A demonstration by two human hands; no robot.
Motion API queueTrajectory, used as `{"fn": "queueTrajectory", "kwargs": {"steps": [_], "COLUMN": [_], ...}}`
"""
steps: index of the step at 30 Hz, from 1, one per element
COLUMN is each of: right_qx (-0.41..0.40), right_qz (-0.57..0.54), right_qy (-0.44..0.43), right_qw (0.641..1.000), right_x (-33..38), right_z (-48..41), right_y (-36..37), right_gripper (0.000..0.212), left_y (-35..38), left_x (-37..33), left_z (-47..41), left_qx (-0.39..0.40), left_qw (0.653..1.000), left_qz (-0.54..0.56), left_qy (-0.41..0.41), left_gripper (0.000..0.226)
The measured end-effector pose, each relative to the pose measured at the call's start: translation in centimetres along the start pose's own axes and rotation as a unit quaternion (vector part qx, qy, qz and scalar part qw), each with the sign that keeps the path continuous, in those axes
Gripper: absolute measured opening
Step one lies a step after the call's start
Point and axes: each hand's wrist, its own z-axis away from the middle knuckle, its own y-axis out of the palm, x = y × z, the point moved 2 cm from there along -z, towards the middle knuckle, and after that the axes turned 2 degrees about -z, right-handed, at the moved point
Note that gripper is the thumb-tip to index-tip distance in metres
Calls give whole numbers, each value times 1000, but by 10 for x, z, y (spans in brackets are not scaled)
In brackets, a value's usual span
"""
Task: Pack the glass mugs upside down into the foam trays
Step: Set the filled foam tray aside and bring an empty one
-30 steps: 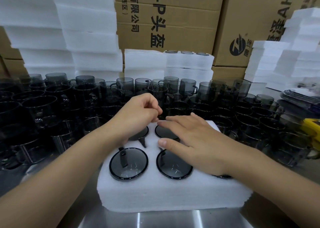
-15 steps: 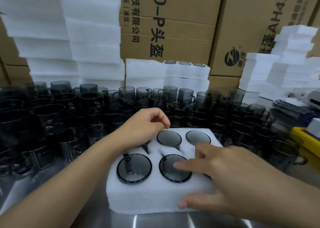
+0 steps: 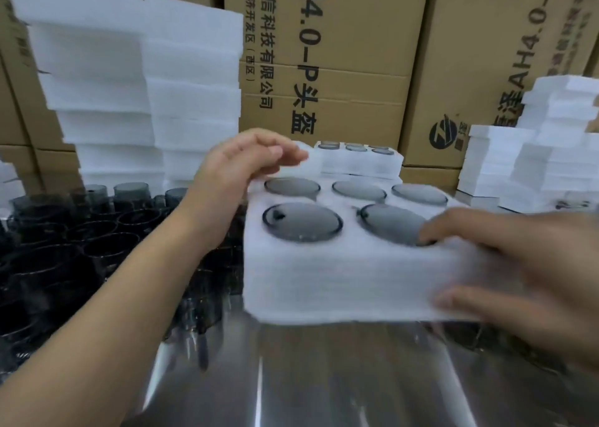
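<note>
Now the foam tray (image 3: 340, 284) is up off the steel table (image 3: 324, 378), where it sat a moment ago: right hand (image 3: 525, 274) pinches its near-right edge, thumb in front, fingers on top; left hand (image 3: 240, 164) curls its fingers together over the far-left corner. Its glass mugs (image 3: 301, 222) sit inverted, so it's likely finished and the next tray is due.

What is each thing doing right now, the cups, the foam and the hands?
foam tray: held by both hands.
mugs in the tray: upside down in their holes, five showing.
loose mugs: upright, mouths up, crowded on the table.
left hand: holds the tray's far left corner.
right hand: grips the tray's near right edge.
second tray: filled, resting behind.
foam stacks: piled by the boxes.
</note>
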Motion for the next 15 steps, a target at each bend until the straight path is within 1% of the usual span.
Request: {"fn": "queueTrajectory", "kwargs": {"steps": [2,3,4,6,7,8,9,10,11,14,15], "right_qx": [44,52,53,29,10,-4,-13,-16,-16,-26,-28], "right_qz": [-28,-51,-54,-17,5,18,23,21,19,34,37], "right_qy": [63,84,102,134,149,165,178,190,199,237,251], "right_qw": [997,994,992,990,989,986,984,982,980,971,967], "right_x": [-25,-42,-63,-103,-120,-136,-151,-163,-174,-198,-202], "right_z": [-36,-57,-77,-122,-143,-163,-183,-199,-214,-248,-257], "right_y": [-14,-14,-10,3,13,22,32,42,52,76,83], "right_gripper": [35,36,37,41,46,49,51,51,50,47,46], "left_y": [-3,-2,0,5,6,6,5,4,2,-5,-6], "left_x": [1,6,13,39,54,68,80,88,94,106,108], "left_z": [-30,-44,-57,-80,-89,-96,-103,-107,-111,-121,-122], "left_qx": [-91,-112,-94,4,52,95,128,149,155,135,135], "left_qw": [991,979,965,925,895,858,820,790,775,774,768], "left_qz": [-94,-168,-245,-376,-438,-499,-552,-588,-605,-610,-616], "left_qy": [8,4,-8,-50,-65,-76,-83,-88,-94,-103,-106], "left_gripper": [16,17,19,24,29,35,42,48,53,59,60]}}
